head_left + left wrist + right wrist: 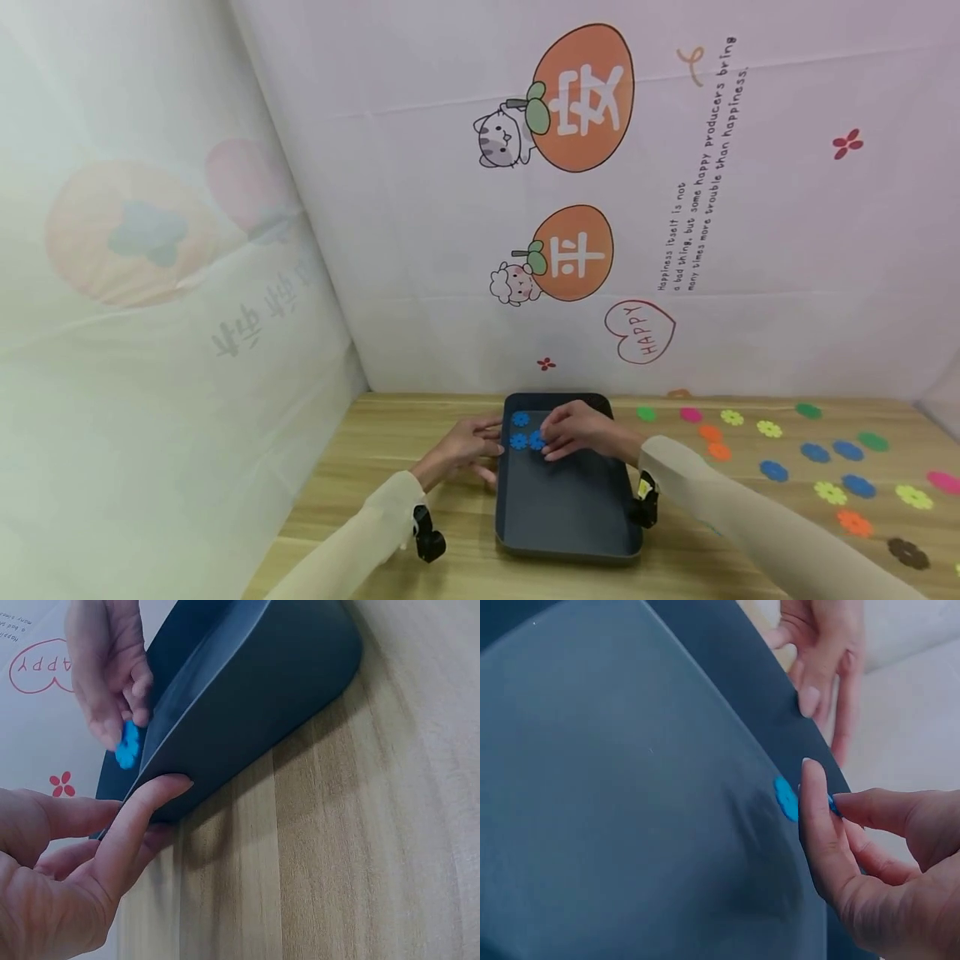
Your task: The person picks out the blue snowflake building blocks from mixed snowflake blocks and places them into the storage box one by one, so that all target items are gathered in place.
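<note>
A dark grey rectangular tray [566,508] rests on the wooden table. My left hand [468,446] grips its left rim; in the left wrist view its fingers lie on both sides of the tray wall [247,697]. Over the tray's far part, my right hand [581,429] pinches a blue flower-shaped piece [129,744] between thumb and fingers. Two more blue flower pieces, one farther back [521,419] and one nearer [518,442], lie inside the tray near its left side. The right wrist view shows one blue flower [786,799] beside my fingertips, while the pinched piece is mostly hidden.
Many flower-shaped pieces lie scattered on the table right of the tray, among them a blue one [774,471], a yellow one [830,492], an orange one [855,523], a pink one [691,414] and a brown one [908,552]. A printed cloth [420,250] hangs behind the table.
</note>
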Available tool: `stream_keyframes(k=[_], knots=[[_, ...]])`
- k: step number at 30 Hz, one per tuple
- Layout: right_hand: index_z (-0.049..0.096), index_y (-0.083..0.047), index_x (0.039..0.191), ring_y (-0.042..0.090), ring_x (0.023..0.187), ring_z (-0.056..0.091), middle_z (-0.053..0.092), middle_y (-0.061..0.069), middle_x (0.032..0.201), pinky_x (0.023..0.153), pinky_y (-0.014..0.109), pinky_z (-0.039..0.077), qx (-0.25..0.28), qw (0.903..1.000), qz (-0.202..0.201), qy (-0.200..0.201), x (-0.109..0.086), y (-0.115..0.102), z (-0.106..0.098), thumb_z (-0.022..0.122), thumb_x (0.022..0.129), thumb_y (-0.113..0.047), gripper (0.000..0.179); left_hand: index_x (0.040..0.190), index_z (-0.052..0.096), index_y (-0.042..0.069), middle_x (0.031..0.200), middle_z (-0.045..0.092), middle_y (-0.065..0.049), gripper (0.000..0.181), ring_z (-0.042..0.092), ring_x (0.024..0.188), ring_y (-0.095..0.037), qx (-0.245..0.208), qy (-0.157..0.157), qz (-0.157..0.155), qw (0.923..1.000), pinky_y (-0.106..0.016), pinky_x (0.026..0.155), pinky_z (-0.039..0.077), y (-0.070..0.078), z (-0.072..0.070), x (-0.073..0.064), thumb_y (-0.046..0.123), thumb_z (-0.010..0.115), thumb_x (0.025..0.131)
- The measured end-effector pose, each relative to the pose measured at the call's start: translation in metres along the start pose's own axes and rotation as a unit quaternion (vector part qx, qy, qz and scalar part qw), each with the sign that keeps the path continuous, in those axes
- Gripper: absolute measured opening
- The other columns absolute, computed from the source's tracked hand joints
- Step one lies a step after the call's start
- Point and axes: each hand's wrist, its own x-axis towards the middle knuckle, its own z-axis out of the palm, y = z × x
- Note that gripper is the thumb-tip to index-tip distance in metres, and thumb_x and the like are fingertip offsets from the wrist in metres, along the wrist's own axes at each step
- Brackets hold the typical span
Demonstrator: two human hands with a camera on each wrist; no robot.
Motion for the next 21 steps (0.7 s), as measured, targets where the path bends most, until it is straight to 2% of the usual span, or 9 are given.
stream_keyframes(k=[9,15,21], knots=[[0.066,0.013,0.11,0.023,0.077,0.076,0.074,0.021,0.091,0.08,0.043,0.068,-0.039,0.9986,0.035,-0.011,0.008,0.0,0.025,0.064,0.1,0.004,0.014,0.161,0.04,0.003,0.156,0.044,-0.034,0.065,0.06,0.132,-0.043,-0.001,0.006,-0.011,0.9999,-0.035,0.062,0.067,-0.003,-0.001,0.002,-0.002,0.064,0.1],[0.068,0.012,0.102,0.028,0.077,0.078,0.072,0.019,0.088,0.077,0.04,0.068,-0.088,0.996,0.016,0.005,0.008,-0.002,0.04,0.066,0.096,0.008,0.007,0.161,0.042,0.006,0.156,0.045,-0.033,0.064,0.061,0.131,-0.042,-0.003,0.01,-0.016,0.9998,-0.035,0.062,0.067,-0.004,0.0,0.003,-0.002,0.064,0.1],[0.071,0.007,0.088,0.029,0.069,0.077,0.073,0.015,0.082,0.068,0.039,0.068,-0.152,0.9878,-0.003,0.034,0.009,-0.002,0.048,0.068,0.093,0.01,0.006,0.161,0.041,0.005,0.155,0.045,-0.034,0.064,0.059,0.133,-0.044,-0.003,0.009,-0.012,0.9999,-0.035,0.062,0.067,-0.005,-0.002,0.003,-0.003,0.063,0.101]])
